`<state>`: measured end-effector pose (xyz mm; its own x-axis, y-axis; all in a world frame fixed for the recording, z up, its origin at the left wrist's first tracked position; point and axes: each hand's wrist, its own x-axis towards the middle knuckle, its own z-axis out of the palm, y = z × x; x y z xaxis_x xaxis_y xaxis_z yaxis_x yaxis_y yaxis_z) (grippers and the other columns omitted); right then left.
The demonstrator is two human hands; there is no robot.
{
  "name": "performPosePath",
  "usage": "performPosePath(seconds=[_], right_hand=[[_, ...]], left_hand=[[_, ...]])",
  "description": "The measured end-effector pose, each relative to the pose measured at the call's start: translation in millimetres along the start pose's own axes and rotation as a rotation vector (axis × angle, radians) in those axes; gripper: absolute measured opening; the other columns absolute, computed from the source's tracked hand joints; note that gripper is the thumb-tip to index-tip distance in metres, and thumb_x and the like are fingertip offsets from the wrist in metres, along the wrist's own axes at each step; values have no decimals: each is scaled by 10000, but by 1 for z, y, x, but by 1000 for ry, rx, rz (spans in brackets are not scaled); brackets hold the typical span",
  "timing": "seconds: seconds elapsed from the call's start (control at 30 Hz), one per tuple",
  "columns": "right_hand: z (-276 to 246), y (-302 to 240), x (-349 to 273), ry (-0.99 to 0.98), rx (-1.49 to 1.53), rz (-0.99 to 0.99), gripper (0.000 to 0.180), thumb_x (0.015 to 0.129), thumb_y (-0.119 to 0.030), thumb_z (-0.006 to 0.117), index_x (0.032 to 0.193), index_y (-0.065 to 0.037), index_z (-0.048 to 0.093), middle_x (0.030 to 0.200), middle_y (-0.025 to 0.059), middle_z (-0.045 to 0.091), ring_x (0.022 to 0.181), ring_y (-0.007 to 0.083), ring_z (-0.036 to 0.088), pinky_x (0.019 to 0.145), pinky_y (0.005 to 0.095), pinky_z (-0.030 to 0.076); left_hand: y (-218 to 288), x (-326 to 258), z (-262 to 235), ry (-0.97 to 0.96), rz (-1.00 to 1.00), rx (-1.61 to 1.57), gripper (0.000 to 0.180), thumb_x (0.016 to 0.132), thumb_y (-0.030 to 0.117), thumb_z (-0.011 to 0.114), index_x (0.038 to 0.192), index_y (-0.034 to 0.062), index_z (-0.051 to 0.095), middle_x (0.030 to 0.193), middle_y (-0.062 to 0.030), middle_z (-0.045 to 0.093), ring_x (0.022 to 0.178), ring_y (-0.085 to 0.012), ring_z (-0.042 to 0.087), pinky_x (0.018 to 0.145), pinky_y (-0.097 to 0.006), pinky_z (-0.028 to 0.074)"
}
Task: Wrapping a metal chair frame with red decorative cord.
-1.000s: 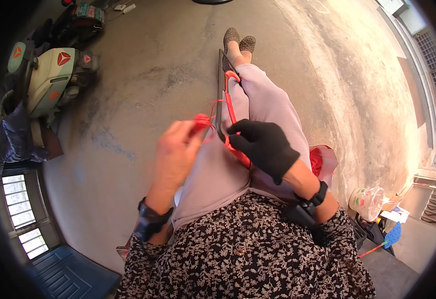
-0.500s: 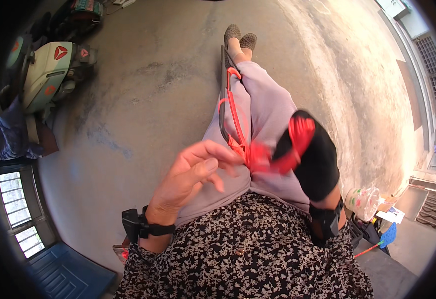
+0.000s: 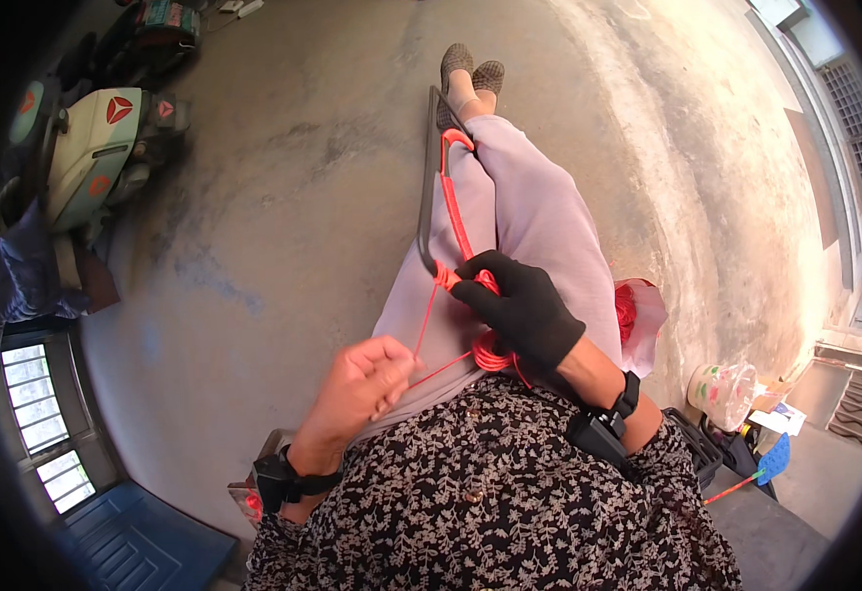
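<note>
Pinching red cord (image 3: 426, 320) in bare left hand (image 3: 367, 387), pulled taut to wrapped near corner of dark frame (image 3: 426, 182). Clamping that wrapped end in black-gloved right hand (image 3: 522, 312). Have frame lengthwise over lilac trousers (image 3: 541, 202), reaching toward patterned shoes (image 3: 457, 59). Have red coil (image 3: 491, 357) just below right hand, over lap, with strand back to left hand.

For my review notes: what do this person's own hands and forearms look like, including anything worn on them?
The left hand is bare; the right hand wears a plain black glove. Each wrist has a black strap with a boxy black device. The sleeves are black with a pale floral print, ending short of the wrists.
</note>
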<state>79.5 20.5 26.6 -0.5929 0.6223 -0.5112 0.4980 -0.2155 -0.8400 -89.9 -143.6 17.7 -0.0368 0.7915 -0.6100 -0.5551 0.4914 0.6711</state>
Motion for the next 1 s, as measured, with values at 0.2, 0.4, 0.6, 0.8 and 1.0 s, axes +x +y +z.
performPosePath(seconds=[0.2,0.4,0.6,0.8,1.0], right_hand=[[-21,10,4,13,365,-45,301,976,-281,527,1060,-15,639,666,29,581,583,89,551,519,249,429],[-40,-7,8,464,115,-516,255,949,-227,574,1028,3,652,827,72,663,743,165,646,672,312,510],[-6,-16,25,264,-65,-276,383,870,-232,674,1182,-25,588,933,126,674,826,195,664,740,309,513],[-9,5,21,183,256,-349,394,904,-178,633,1247,-12,535,932,78,677,878,125,634,775,272,496],[-18,-25,6,478,-197,-572,504,812,-210,738,1244,-31,551,1123,126,626,1014,221,616,870,332,482]], left_hand=[[12,-7,-8,-259,-110,81,197,982,179,525,945,2,604,709,-30,594,521,-47,490,494,-176,390],[46,20,36,-134,570,-239,342,965,135,507,1271,-13,536,1225,-168,584,905,-169,630,719,-249,522],[15,74,28,12,505,188,418,935,68,564,1340,-6,489,1144,-78,613,946,-109,596,744,-247,515],[19,78,19,75,375,116,317,956,129,550,1258,33,535,1017,-52,661,850,-114,627,671,-260,526],[50,31,-12,28,220,-454,268,984,263,493,1137,51,547,922,-72,656,735,-153,620,601,-291,498]])
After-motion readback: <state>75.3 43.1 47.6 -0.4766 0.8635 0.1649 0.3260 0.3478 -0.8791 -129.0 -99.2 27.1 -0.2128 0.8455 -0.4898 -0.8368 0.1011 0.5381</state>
